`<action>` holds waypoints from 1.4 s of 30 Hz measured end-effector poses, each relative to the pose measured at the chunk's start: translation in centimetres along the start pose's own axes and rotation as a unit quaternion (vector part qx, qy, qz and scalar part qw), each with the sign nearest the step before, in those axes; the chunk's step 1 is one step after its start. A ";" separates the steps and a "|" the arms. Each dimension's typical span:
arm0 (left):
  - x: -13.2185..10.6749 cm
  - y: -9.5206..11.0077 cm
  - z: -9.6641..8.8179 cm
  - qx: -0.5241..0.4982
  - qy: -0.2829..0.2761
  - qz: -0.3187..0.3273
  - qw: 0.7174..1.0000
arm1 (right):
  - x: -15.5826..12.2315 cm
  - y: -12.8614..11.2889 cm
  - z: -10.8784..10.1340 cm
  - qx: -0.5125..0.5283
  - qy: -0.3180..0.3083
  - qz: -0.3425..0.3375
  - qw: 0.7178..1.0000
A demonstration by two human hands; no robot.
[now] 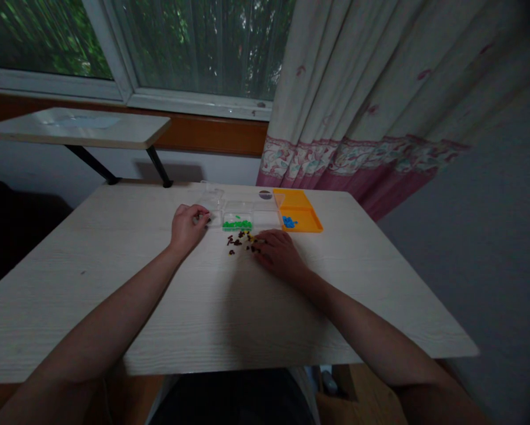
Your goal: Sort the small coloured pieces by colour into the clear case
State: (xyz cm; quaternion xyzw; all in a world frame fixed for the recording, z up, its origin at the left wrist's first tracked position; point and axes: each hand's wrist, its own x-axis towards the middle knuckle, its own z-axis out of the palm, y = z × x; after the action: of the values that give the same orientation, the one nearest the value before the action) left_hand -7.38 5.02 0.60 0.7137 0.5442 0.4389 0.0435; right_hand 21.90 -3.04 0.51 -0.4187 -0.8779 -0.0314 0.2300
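My left hand pinches a small dark brown piece beside a clear plastic box at the back middle of the table. On the tabletop my right hand lies palm down, fingers stretched toward a loose scatter of small dark brown pieces. A few yellow pieces show among them near its fingertips, which partly cover the scatter. Just behind is a clear compartment holding many small green pieces.
An orange open case with small blue pieces stands right of the clear boxes. A raised shelf on black legs occupies the table's back left. Behind are a window and a curtain.
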 end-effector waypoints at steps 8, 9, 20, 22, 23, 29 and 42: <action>0.1 -0.1 0.2 0.019 -0.019 0.021 0.999 | 0.0 -0.2 0.0 -0.027 -0.005 -0.005 1.000; 0.1 -0.2 0.3 0.020 -0.021 0.020 0.999 | 0.0 -0.2 0.0 -0.025 -0.001 -0.002 1.000; 0.1 -0.2 0.2 0.039 -0.023 0.053 0.998 | 0.0 0.1 0.5 -0.014 0.005 0.012 1.000; -0.2 0.6 0.0 0.035 -0.039 0.084 0.995 | 0.0 0.1 0.6 -0.018 0.004 0.009 1.000; -0.5 1.2 0.0 0.032 -0.053 0.103 0.993 | 0.1 0.0 0.6 -0.019 0.004 0.008 1.000; -2.5 4.9 0.2 -0.020 -0.127 0.201 0.971 | 0.3 -0.2 0.4 -0.022 0.014 0.001 1.000; -2.4 4.7 1.3 -0.058 -0.186 0.247 0.949 | 0.4 -0.2 0.4 -0.042 0.017 -0.016 0.999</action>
State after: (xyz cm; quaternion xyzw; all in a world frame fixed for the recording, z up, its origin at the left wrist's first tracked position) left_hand -3.08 1.71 1.02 0.8912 0.3062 0.3260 0.0756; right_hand 21.42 -2.82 0.38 -0.4136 -0.8784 -0.0787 0.2262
